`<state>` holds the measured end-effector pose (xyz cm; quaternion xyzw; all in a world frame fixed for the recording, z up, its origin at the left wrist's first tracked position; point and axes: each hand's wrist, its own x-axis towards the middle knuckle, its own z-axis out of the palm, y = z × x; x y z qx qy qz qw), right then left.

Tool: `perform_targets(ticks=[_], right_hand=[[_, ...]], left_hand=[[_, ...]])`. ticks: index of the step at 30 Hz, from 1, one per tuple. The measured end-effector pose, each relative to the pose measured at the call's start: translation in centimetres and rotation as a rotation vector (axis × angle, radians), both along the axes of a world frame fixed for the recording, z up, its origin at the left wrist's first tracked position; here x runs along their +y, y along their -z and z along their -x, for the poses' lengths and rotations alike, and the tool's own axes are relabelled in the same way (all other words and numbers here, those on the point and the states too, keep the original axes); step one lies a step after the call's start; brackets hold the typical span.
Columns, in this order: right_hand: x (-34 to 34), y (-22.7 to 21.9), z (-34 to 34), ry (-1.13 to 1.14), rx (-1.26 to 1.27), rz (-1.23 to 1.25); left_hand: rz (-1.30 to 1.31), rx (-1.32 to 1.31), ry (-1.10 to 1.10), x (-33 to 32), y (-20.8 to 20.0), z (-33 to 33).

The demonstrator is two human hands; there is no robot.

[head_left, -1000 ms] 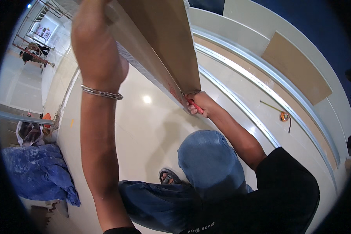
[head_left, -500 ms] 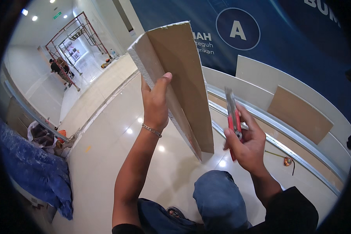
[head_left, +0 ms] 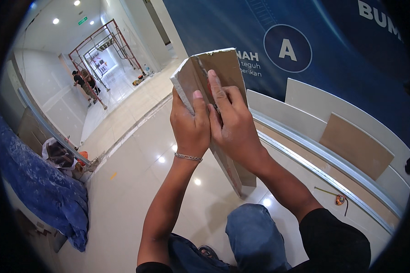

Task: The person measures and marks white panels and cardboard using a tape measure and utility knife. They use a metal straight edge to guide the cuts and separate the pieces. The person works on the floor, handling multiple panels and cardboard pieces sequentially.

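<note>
My left hand (head_left: 190, 120) is wrapped round the left flap of a piece of plasterboard (head_left: 228, 68), thumb on its inner brown paper face. The board is bent lengthwise into a V, with white broken edges at its upper end, and stands tilted above the floor. My right hand (head_left: 234, 116) is closed round a red utility knife (head_left: 210, 86), mostly covered by the fingers. Its index finger stretches along the knife, whose blade (head_left: 199, 64) lies at the fold between the two flaps. Both hands touch or nearly touch each other.
Metal channels (head_left: 323, 150), pale board strips (head_left: 351, 107) and a brown board offcut (head_left: 357, 145) lie along the blue wall at right. A tape measure (head_left: 340, 199) lies partly pulled out nearby. Blue sheeting (head_left: 45, 191) hangs at left; beyond are red scaffolding (head_left: 118, 41) and people (head_left: 83, 84).
My right hand has moved up and left, bringing the knife from beside the board into its fold. The board's upper end sits a little lower and farther right in view.
</note>
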<state>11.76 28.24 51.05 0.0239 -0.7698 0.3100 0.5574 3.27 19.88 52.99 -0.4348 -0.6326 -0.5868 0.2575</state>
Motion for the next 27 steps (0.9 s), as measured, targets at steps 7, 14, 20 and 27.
perform_targets(ticks=[7, 14, 20, 27], right_hand=[[1.2, 0.4, 1.7, 0.018, 0.023, -0.069], [0.4, -0.4, 1.9, 0.008, 0.002, 0.004], [-0.1, -0.7, 1.6, 0.032, -0.048, 0.044], [0.8, -0.6, 2.7, 0.005, -0.007, 0.108]], left_hand=[[0.038, 0.057, -0.066, 0.3, -0.2, 0.4], [-0.007, 0.068, -0.016, 0.2, 0.3, 1.4], [0.087, -0.028, -0.017, -2.1, -6.4, 0.3], [0.682, 0.131, -0.258, -0.9, -12.0, 0.6]])
